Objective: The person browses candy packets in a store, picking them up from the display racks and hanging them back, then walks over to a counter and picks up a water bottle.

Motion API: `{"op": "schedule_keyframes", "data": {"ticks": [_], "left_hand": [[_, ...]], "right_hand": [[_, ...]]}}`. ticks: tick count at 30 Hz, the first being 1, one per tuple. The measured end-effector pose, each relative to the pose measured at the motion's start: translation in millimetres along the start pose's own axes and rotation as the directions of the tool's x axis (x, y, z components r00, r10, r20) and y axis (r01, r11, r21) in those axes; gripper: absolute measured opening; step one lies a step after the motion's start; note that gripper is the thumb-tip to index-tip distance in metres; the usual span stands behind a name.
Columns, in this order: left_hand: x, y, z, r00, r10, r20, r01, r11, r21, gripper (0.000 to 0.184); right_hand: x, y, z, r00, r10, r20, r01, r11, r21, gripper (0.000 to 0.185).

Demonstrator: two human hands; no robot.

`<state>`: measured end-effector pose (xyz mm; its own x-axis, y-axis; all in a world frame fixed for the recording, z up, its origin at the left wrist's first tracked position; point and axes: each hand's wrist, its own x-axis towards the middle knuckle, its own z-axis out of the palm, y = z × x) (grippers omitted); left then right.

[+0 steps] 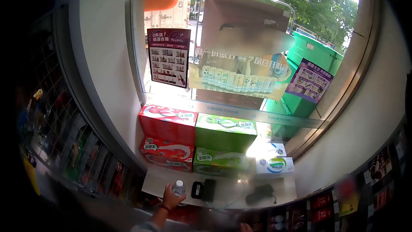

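My left hand (171,199) is closed around a small clear plastic bottle (178,188) with a white cap, which stands upright at the front edge of the white ledge (156,181). A dark band circles the wrist. Just right of the bottle lies a small black case (197,190) with a white label, and beside it a flat dark object (209,190). Farther right on the ledge is a blurred black item (260,193). Only a bit of my right hand (246,227) shows at the bottom edge, its fingers mostly cut off.
Stacked red cartons (168,131), green cartons (225,137) and white cartons (275,167) line the back of the ledge against the window. Posters (169,58) hang on the glass. Wire shelving (81,146) stands left, and a goods shelf (326,208) curves along the lower right.
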<state>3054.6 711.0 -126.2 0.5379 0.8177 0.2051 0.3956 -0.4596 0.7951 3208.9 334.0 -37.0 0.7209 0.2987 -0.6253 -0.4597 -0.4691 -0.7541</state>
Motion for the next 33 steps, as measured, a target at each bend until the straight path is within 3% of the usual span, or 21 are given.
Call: {"op": "schedule_keyframes", "data": {"ticks": [2, 4, 5, 6, 7, 8, 10, 12, 13, 14, 15, 16, 19, 21, 24, 26, 27, 29, 33], "left_hand": [[-37, 36, -6, 0.943, 0.255, 0.214, -0.235, 0.965, -0.112, 0.073], [-73, 99, -2, 0.837, 0.241, 0.491, -0.199, 0.971, -0.136, 0.076], [-92, 109, 14, 0.762, 0.289, 0.579, -0.296, 0.951, -0.085, 0.074], [-111, 117, 29, 0.677, 0.321, 0.662, -0.391, 0.919, -0.046, 0.072], [-127, 136, 32, 0.676, 0.33, 0.659, -0.402, 0.915, -0.046, 0.072], [-145, 160, 28, 0.686, 0.32, 0.654, -0.356, 0.931, -0.081, 0.072], [-164, 185, 28, 0.699, 0.308, 0.645, -0.303, 0.945, -0.122, 0.072], [-181, 201, 24, 0.593, 0.352, 0.724, -0.43, 0.899, -0.084, 0.075], [-189, 208, 25, 0.567, 0.278, 0.775, -0.438, 0.899, -0.002, 0.08], [-188, 237, 7, 0.536, 0.251, 0.806, -0.38, 0.924, -0.035, 0.08], [-194, 241, 12, 0.448, 0.189, 0.874, -0.412, 0.911, 0.014, 0.081], [-199, 244, 17, 0.36, 0.12, 0.925, -0.45, 0.891, 0.06, 0.083], [-220, 268, 10, 0.421, 0.29, 0.86, -0.445, 0.892, -0.082, 0.075], [-236, 279, 12, 0.452, 0.303, 0.839, -0.433, 0.897, -0.091, 0.073], [-254, 300, 12, 0.425, 0.403, 0.81, -0.516, 0.843, -0.149, 0.071], [-269, 318, 5, 0.474, 0.442, 0.762, -0.495, 0.849, -0.185, 0.056], [-277, 329, 0, 0.466, 0.435, 0.77, -0.486, 0.853, -0.188, 0.056], [-286, 347, -9, 0.585, 0.434, 0.685, -0.443, 0.878, -0.178, 0.061], [-288, 341, -5, 0.54, 0.43, 0.724, -0.414, 0.884, -0.217, 0.078]], "right_hand": [[-23, -27, 3, 0.992, -0.126, 0.029, 0.127, 0.992, -0.023, 0.033], [-60, -79, 14, 0.867, -0.494, 0.063, 0.492, 0.829, -0.267, 0.035], [-61, -75, 13, 0.864, -0.499, 0.062, 0.497, 0.829, -0.257, 0.035], [-55, -69, 10, 0.732, -0.668, 0.135, 0.637, 0.599, -0.486, 0.033], [-52, -65, 6, 0.572, -0.781, 0.25, 0.689, 0.294, -0.662, 0.032], [-54, -56, -1, 0.565, -0.79, 0.236, 0.688, 0.294, -0.664, 0.032], [-57, -22, -19, 0.715, -0.688, 0.124, 0.51, 0.391, -0.766, 0.033], [-55, 11, -46, 0.702, -0.7, 0.136, 0.553, 0.415, -0.722, 0.031], [-77, 1, -55, 0.767, -0.626, 0.14, 0.484, 0.42, -0.768, 0.032], [-95, -2, -63, 0.828, -0.547, 0.123, 0.402, 0.426, -0.811, 0.035], [-98, 5, -67, 0.766, -0.612, 0.194, 0.492, 0.366, -0.789, 0.043], [-99, 16, -68, 0.743, -0.663, 0.089, 0.474, 0.428, -0.77, 0.044], [-127, 20, -96, 0.79, -0.612, -0.042, 0.323, 0.472, -0.82, 0.043], [-140, 23, -110, 0.66, -0.729, -0.183, 0.413, 0.555, -0.722, 0.044], [-163, 31, -136, 0.586, -0.799, -0.135, 0.516, 0.496, -0.698, 0.041], [-182, 26, -149, 0.605, -0.784, -0.14, 0.524, 0.524, -0.671, 0.038], [-191, 23, -153, 0.623, -0.77, -0.138, 0.499, 0.527, -0.688, 0.037], [-205, 19, -158, 0.625, -0.766, -0.153, 0.491, 0.537, -0.686, 0.037], [-214, 16, -163, 0.554, -0.822, -0.132, 0.57, 0.49, -0.66, 0.036]]}}
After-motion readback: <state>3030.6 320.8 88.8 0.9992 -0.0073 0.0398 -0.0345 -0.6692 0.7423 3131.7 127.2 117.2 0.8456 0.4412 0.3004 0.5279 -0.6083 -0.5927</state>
